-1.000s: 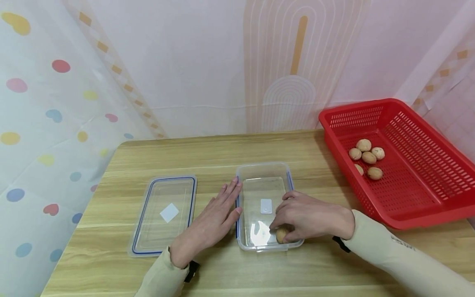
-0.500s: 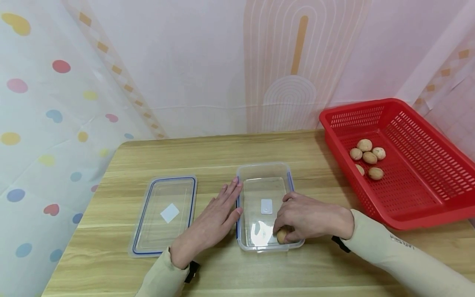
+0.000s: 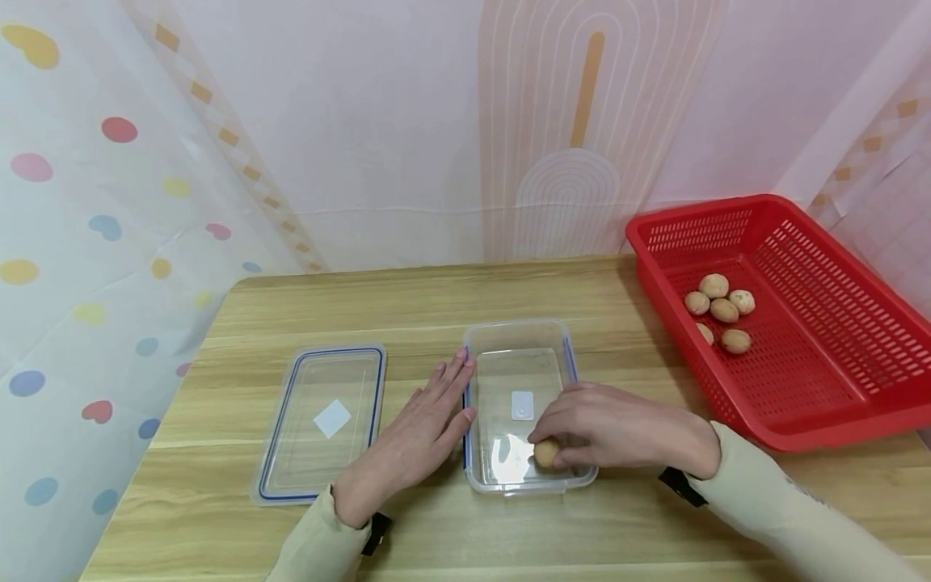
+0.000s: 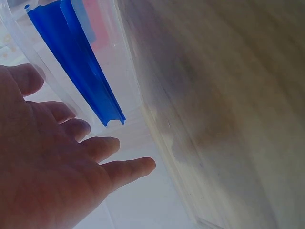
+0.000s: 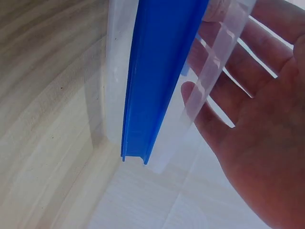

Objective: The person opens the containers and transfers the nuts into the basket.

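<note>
In the head view my left hand [image 3: 414,440] lies with straight fingers along the left side of a clear plastic food container [image 3: 520,333] with blue clips. Its fingertips are right at the rim; the left wrist view shows the fingers beside the blue clip [image 4: 76,62]. My right hand [image 3: 600,424] reaches over the container's right wall and holds a light brown walnut [image 3: 546,453] between thumb and fingers, low in the near right corner. The right wrist view shows that hand behind the clear rim, the walnut hidden there.
A clear lid [image 3: 320,461] with a blue seal lies left of the container. At the right stands a red perforated basket [image 3: 815,404], several walnuts [image 3: 724,310] gathered at its left side. A patterned cloth [image 3: 393,162] hangs behind the wooden table [image 3: 407,303].
My right hand has shifted slightly, its wrist moving right, and the walnut sits a little further left and away from the near wall. The left hand stays put.
</note>
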Tool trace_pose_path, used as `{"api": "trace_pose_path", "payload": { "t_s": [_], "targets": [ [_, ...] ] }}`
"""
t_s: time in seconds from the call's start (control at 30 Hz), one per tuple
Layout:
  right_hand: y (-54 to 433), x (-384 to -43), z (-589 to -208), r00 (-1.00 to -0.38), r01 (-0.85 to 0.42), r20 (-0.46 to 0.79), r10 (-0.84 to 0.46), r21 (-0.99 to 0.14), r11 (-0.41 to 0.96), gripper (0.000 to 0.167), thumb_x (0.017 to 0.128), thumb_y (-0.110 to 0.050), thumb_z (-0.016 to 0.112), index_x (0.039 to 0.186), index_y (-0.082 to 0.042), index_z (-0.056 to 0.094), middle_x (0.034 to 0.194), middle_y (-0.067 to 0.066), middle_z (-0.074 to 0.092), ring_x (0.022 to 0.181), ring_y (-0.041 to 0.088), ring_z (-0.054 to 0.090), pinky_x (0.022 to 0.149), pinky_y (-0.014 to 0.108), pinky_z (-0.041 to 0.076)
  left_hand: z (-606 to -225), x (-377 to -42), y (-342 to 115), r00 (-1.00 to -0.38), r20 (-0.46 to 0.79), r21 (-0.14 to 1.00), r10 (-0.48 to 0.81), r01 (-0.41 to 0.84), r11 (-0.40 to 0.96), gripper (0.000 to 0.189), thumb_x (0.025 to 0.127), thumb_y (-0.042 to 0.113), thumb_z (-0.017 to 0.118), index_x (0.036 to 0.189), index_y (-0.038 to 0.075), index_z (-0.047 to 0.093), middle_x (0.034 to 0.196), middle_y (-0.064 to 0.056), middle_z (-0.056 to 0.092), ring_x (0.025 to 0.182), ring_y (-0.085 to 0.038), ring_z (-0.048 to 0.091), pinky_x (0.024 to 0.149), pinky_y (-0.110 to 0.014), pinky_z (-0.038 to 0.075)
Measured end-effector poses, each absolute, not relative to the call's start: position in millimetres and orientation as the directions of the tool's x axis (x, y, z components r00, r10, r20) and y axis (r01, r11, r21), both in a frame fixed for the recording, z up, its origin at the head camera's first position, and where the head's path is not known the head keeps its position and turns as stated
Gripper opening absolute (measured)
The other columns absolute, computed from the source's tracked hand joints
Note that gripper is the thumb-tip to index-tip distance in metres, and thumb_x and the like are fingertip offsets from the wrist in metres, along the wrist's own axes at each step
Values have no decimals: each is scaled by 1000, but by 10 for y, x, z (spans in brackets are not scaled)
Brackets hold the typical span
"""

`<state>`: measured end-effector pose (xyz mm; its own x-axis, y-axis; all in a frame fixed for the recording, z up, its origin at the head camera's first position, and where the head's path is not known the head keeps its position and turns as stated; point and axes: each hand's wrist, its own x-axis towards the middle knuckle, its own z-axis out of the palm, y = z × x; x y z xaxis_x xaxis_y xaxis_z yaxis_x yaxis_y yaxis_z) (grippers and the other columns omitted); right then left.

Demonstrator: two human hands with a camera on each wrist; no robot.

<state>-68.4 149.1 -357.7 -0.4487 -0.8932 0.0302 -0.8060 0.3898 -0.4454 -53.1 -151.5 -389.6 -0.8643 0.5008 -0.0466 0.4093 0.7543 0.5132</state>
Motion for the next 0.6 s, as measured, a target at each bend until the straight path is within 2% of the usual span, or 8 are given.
{"api": "trace_pose_path", "payload": {
  "t_s": [0.37,0.5,0.6],
  "targets": [
    [1585,-567,-3584,-507,-768,134,-852,-519,375,31,97,-27,76,126,-17,74,121,-14,72,112,8,66,98,38,56,-3894,-530,-1514,-863,-41,513,503,414,752,64,113,40,36,167,14,14,173,0,2,158,-35,11,119,-68,21],
    [1629,-526,-3608,-538,-758,195,-820,-538,370,33,98,-25,74,129,-14,73,125,-6,73,115,13,68,97,40,58,-3898,-532,-1517,-861,-41,516,507,416,749,64,113,40,36,167,13,14,173,1,1,158,-35,10,119,-68,21],
    [1666,-495,-3648,-541,-779,295,-788,-528,337,33,96,-19,75,128,-10,73,125,1,74,114,18,70,95,38,59,-3901,-535,-1518,-860,-40,517,509,418,747,64,113,40,36,167,13,14,173,1,1,158,-35,11,119,-68,21]
  ]
}}
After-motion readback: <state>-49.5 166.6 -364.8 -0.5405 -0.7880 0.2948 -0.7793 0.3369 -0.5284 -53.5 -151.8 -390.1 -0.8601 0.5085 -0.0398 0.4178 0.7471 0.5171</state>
